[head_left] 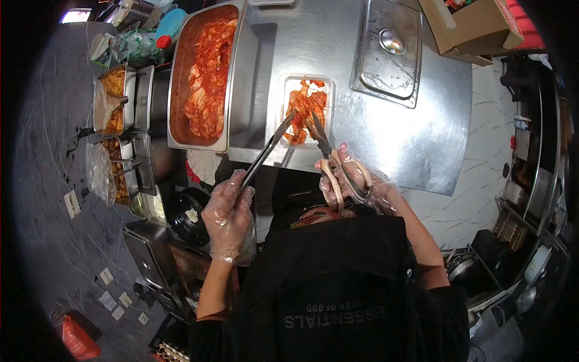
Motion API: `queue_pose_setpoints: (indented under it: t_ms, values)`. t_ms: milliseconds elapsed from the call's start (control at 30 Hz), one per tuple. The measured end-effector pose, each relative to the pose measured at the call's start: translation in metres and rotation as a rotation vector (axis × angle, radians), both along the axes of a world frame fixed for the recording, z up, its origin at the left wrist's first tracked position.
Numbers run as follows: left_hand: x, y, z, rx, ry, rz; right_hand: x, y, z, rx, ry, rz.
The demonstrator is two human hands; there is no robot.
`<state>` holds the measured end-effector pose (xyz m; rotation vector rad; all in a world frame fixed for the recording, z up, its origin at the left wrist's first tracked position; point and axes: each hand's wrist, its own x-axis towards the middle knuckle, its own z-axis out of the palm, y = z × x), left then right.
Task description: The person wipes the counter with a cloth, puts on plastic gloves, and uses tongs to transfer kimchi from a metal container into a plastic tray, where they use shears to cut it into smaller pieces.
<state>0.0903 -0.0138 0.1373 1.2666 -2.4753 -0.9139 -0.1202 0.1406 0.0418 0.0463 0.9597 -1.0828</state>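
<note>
My left hand (229, 211), in a clear plastic glove, is closed around metal tongs (268, 149). The tongs' tips reach into the red kimchi (300, 123) in a small clear rectangular container (330, 111). Gloved the same way, my right hand (356, 181) grips scissors (330, 172) with pale handles. Their dark blades are apart over the kimchi, close to the tong tips. To the left stands a deep steel pan (241, 90) with a large amount of kimchi (211, 84) inside.
A steel lid (392, 72) with a round knob lies on the steel table (416, 139). A cardboard box (467, 30) sits at the back right. Smaller food trays (125, 99) line the left side, beside a black bowl (188, 217).
</note>
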Motion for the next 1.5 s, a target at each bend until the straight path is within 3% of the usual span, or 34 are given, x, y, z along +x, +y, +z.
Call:
queue_pose_setpoints:
  t_ms: [200,300,400,667,733,1000,1100,1167,1233,1300,1500]
  values:
    - [0.005,-0.009,0.003,0.129,0.015,0.021,-0.010,0.006,-0.010,-0.026,0.026,-0.012]
    - [0.003,-0.011,0.001,0.067,0.016,-0.007,-0.016,0.006,-0.006,0.013,0.063,0.029]
    - [0.005,-0.010,-0.006,-0.239,-0.195,-0.149,-0.017,0.011,-0.003,0.034,0.076,0.022]
    - [-0.006,0.009,-0.011,-0.237,-0.142,-0.226,-0.016,0.011,0.023,0.071,0.142,0.015]
    - [-0.010,0.011,-0.019,-0.247,-0.116,-0.214,-0.018,0.007,0.046,0.104,0.260,0.006]
    - [-0.021,0.012,-0.023,-0.225,-0.198,-0.166,-0.019,0.016,0.031,0.047,0.231,0.032]
    - [-0.006,0.008,-0.024,-0.124,-0.003,-0.090,-0.024,0.018,0.026,0.009,0.216,0.057]
    - [0.005,0.001,-0.026,0.124,0.185,0.028,-0.024,0.019,0.024,-0.027,0.201,0.080]
    - [0.002,-0.001,-0.017,0.213,0.214,0.077,-0.018,0.016,0.025,0.071,0.130,0.024]
    - [-0.008,0.000,0.005,0.695,0.202,0.513,-0.016,0.014,0.016,0.025,0.087,0.025]
    - [-0.001,-0.010,0.006,0.875,0.215,0.527,-0.012,0.014,0.013,-0.071,0.127,0.037]
